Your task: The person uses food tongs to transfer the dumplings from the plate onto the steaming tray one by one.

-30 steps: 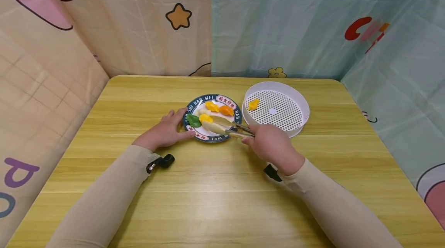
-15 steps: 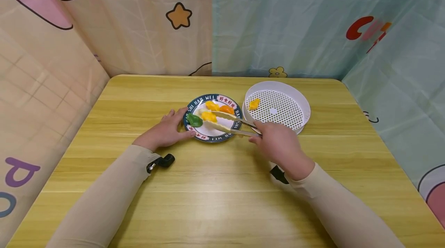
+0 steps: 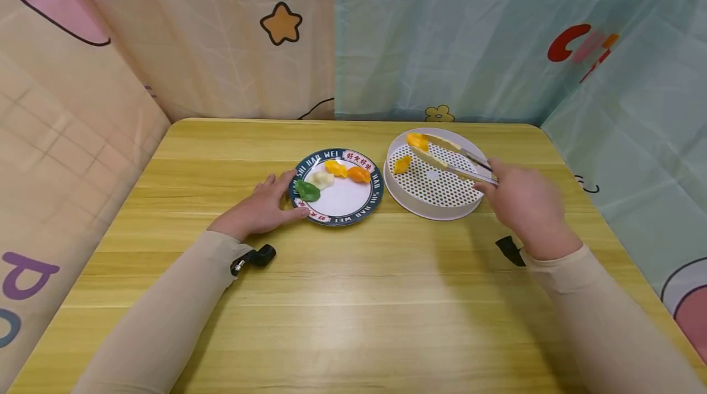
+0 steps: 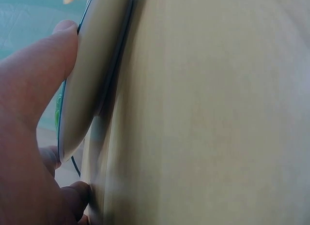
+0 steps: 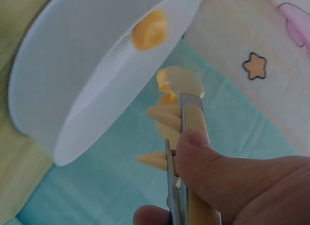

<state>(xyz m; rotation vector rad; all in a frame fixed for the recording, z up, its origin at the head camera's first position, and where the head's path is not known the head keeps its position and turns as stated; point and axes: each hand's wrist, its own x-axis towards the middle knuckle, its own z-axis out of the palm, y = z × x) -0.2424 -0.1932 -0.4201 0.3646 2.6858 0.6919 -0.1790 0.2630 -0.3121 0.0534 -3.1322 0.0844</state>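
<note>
My right hand [image 3: 527, 207] grips food tongs [image 3: 453, 167], whose tips hold a yellow dumpling [image 3: 417, 141] over the far left part of the white perforated steamer basket [image 3: 436, 197]. Another yellow dumpling [image 3: 402, 164] lies in the basket, near its left wall. My left hand [image 3: 262, 207] rests at the left edge of a dark-rimmed plate [image 3: 356, 216], thumb and fingers spread along the rim; the left wrist view shows the thumb [image 4: 63, 46] touching it. On the plate lie a green dumpling [image 3: 307, 190], a white one, a yellow one and an orange dumpling [image 3: 359, 174].
Plate and basket stand side by side toward the back of a wooden table [image 3: 342, 308]. Printed curtains [image 3: 442, 44] hang behind the table and along both sides. A black wrist camera [image 3: 259, 256] is strapped below my left hand.
My right hand has moved right and away from me, lifting a yellow dumpling off the plate with the tongs and carrying it over the basket. My left hand has stayed at the plate.
</note>
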